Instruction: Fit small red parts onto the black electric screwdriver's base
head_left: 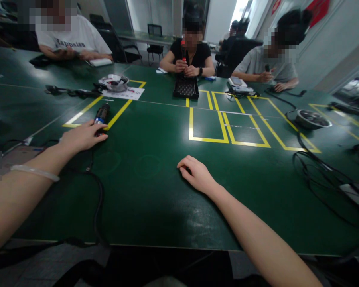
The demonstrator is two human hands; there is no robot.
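Note:
At the left, my left hand has its thumb and fingers around the near end of a dark cylindrical tool with a blue band. The tool's far end points away from me; its near end is partly hidden by my fingers. A pale bracelet circles my left wrist. My right hand rests on the green tabletop near the middle, fingers curled in and nothing visible in them.
Yellow tape outlines mark the table. Beyond the tool are a bowl of small items and a white sheet. A black tray sits before a seated person. Cables and a metal bowl lie right; a black cable runs left.

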